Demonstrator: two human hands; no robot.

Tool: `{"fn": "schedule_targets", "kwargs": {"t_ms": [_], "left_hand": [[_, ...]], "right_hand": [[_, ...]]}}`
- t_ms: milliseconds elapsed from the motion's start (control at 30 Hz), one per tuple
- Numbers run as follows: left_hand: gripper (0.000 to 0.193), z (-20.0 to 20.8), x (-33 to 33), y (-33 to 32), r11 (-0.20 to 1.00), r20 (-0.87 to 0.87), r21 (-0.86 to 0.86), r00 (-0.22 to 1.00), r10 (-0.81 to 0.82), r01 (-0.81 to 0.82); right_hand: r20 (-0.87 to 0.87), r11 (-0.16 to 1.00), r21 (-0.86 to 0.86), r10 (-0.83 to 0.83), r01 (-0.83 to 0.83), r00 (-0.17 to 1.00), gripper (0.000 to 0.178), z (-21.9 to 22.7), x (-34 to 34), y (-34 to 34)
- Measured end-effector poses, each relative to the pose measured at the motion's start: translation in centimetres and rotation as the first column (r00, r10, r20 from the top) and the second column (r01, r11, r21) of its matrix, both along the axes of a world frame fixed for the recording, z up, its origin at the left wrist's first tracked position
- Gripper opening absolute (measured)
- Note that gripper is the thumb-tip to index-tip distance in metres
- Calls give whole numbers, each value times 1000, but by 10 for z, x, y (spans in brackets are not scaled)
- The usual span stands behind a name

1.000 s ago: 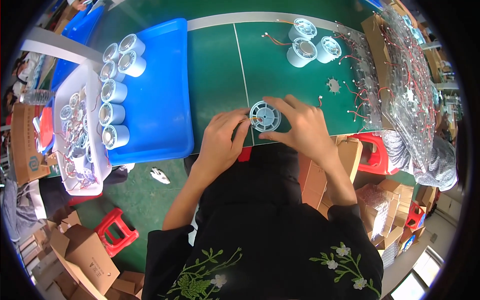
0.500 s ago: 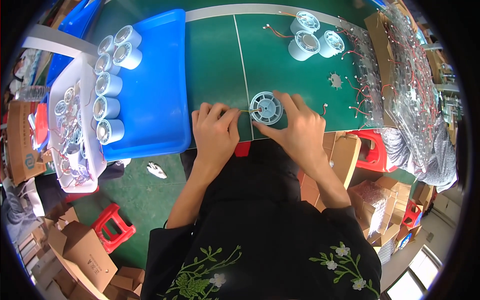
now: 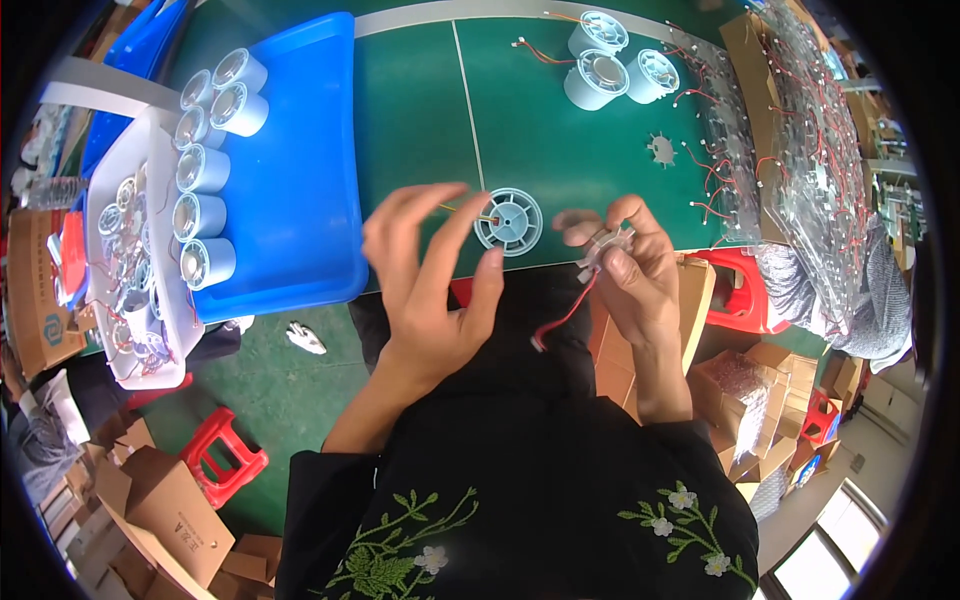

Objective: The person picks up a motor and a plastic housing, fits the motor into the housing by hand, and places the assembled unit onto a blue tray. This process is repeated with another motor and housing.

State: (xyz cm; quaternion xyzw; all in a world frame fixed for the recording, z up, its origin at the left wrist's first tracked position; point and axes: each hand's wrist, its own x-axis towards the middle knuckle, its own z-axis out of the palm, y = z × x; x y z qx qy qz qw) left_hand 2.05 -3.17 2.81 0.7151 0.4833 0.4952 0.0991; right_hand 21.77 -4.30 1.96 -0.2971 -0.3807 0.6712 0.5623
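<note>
The left hand is splayed, a wired piece pinched by the right hand; cylinders are held in the upper-left blue tray.

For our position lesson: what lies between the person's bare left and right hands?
In the head view, a pale-blue, round, spoked plastic part on the green tabletop, plus a red wire hanging from the grey translucent piece in the right hand.

Worn on your head, the left fisheye camera looked down past your black shirt, with your left hand and right hand close at mid-view and the tabletop stretching beyond.
</note>
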Motion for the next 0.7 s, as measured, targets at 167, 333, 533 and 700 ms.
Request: {"fn": "schedule_targets", "kwargs": {"t_ms": [167, 333, 533, 700], "left_hand": [[16, 3, 1, 2, 723, 441, -362, 792, -423, 588], [14, -3, 3, -5, 480, 661, -519, 689, -299, 707], [13, 2, -3, -4, 424, 772, -555, 633, -59, 716], [13, 1, -17, 1, 533, 451, -680, 860, -238, 504]], "right_hand": [[-133, 993, 117, 48, -32, 990, 39, -3, -19, 0], [198, 997, 43, -71, 64, 978, 37, 10, -25, -3], [725, 948, 311, -189, -71, 662, 27, 5, -11, -2], [751, 916, 360, -171, -177, 638, 28, 7, -5, 6]]}}
